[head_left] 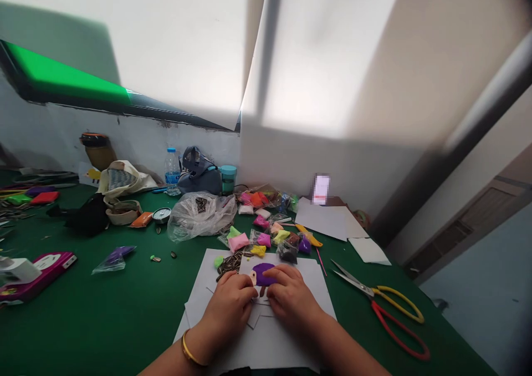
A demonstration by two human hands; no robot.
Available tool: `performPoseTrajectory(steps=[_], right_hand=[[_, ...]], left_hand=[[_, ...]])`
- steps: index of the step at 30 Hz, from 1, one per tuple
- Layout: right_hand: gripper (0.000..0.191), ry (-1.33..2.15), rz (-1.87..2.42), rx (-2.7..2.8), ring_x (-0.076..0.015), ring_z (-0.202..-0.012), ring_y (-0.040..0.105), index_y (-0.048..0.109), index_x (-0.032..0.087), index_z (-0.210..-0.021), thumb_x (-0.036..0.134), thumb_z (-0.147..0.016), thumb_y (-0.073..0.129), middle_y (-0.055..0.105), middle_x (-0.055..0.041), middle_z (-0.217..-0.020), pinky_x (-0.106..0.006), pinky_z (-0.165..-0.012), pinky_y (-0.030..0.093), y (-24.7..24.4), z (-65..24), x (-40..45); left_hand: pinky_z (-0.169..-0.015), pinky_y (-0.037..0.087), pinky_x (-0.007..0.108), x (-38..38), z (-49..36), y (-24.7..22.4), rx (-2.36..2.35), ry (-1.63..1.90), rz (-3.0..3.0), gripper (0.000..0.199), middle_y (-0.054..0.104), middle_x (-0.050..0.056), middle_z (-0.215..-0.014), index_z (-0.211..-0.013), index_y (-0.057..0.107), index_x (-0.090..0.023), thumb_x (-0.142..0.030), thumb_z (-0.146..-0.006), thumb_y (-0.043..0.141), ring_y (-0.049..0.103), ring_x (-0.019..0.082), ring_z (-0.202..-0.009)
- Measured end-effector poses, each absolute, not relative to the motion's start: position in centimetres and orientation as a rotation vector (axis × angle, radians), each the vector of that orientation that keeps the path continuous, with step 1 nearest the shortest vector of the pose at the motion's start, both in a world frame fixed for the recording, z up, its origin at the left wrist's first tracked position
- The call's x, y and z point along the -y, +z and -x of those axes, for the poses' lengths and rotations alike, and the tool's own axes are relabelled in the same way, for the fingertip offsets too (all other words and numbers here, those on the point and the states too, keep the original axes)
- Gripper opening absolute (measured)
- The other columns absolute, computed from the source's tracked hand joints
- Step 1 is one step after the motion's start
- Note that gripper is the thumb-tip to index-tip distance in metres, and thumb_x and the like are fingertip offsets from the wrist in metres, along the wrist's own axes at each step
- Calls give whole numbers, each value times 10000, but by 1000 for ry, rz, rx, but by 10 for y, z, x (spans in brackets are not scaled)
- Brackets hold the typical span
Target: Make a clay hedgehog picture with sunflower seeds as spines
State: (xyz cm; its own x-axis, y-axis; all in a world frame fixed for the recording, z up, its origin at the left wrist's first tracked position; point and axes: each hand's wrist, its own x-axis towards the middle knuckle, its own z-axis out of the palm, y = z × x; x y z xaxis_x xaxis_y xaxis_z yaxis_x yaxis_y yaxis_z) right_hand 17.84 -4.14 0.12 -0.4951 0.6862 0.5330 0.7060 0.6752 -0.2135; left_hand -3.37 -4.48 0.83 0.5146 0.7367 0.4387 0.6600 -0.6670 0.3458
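On white paper sheets [291, 340] lies a small white card with a flat purple clay shape [262, 274] that has a pale piece at its left end and brown pieces below. My left hand [233, 298], a gold bangle on its wrist, rests at the card's left side, fingers curled by the pale piece. From the right, my right hand [291, 293] reaches over the purple shape's edge, fingers bent and close together. Whatever the fingertips pinch is too small to make out. A pile of striped seeds [231, 264] sits just behind my left hand.
Open scissors [374, 294] lie at the right. Behind the paper are clay packets [238, 242] and a clear plastic bag [201, 218]. Farther back stand a water bottle [172, 173], a blue bag [199, 176] and a teal cup [228, 179]. A magenta case [41, 276] is at the left.
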Motion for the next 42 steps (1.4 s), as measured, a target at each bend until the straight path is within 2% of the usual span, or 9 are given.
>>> performPoseTrajectory(steps=[3, 11, 15, 19, 24, 34, 39, 42], right_hand=[[136, -4, 1108, 2324, -224, -1164, 533, 699, 273, -830, 153, -783, 654, 669, 27, -1199, -403, -1030, 371, 0, -179, 42], [80, -89, 1045, 2520, -231, -1137, 551, 690, 231, -810, 191, -838, 626, 683, 3, -1174, -383, -932, 426, 1, -173, 30], [70, -122, 971, 2541, -226, -1131, 558, 690, 222, -819, 187, -842, 634, 695, -8, -1156, -384, -947, 427, 6, -173, 25], [64, -221, 863, 2553, -216, -1136, 556, 681, 208, -845, 187, -866, 623, 691, -20, -1180, -371, -922, 439, 8, -171, 19], [93, -316, 702, 2577, -194, -1136, 561, 656, 203, -832, 187, -905, 600, 702, -29, -1158, -345, -894, 435, 6, -170, 13], [90, -410, 652, 2528, -176, -1117, 567, 639, 208, -828, 187, -907, 602, 698, -11, -1144, -324, -854, 438, 1, -171, 12], [112, -394, 663, 2534, -175, -1102, 577, 621, 205, -818, 181, -922, 587, 699, -5, -1134, -336, -859, 433, 1, -170, 12], [123, -399, 658, 2529, -173, -1098, 580, 619, 204, -806, 182, -924, 591, 702, -7, -1126, -329, -850, 436, 1, -170, 12]], left_hand=[[-1005, 370, 470, 45, 33, 8, -1212, 840, -2605, 297, 659, 10, -915, -857, 686, -243, -22, -757, 515, 608, 199, -910], [-1016, 355, 467, 43, 35, 4, -1233, 867, -2566, 301, 658, 13, -923, -862, 679, -235, -14, -756, 505, 602, 202, -923], [-885, 416, 409, 42, 36, 3, -1261, 868, -2575, 289, 663, 26, -915, -885, 683, -230, -25, -769, 515, 594, 218, -902], [-805, 414, 374, 41, 36, 3, -1288, 846, -2585, 266, 669, 23, -899, -857, 674, -221, -22, -765, 523, 596, 215, -857], [-812, 400, 366, 42, 36, 2, -1264, 855, -2605, 244, 669, 11, -877, -802, 655, -217, -17, -753, 525, 591, 203, -842], [-839, 400, 385, 41, 35, 0, -1217, 877, -2654, 246, 668, 5, -872, -806, 677, -231, -30, -746, 548, 584, 201, -845], [-856, 400, 373, 41, 34, 1, -1163, 925, -2706, 214, 631, -2, -796, -693, 656, -218, -47, -754, 542, 556, 168, -775], [-893, 390, 384, 41, 34, 1, -1146, 927, -2724, 226, 614, -2, -787, -689, 665, -221, -56, -774, 535, 541, 155, -757]])
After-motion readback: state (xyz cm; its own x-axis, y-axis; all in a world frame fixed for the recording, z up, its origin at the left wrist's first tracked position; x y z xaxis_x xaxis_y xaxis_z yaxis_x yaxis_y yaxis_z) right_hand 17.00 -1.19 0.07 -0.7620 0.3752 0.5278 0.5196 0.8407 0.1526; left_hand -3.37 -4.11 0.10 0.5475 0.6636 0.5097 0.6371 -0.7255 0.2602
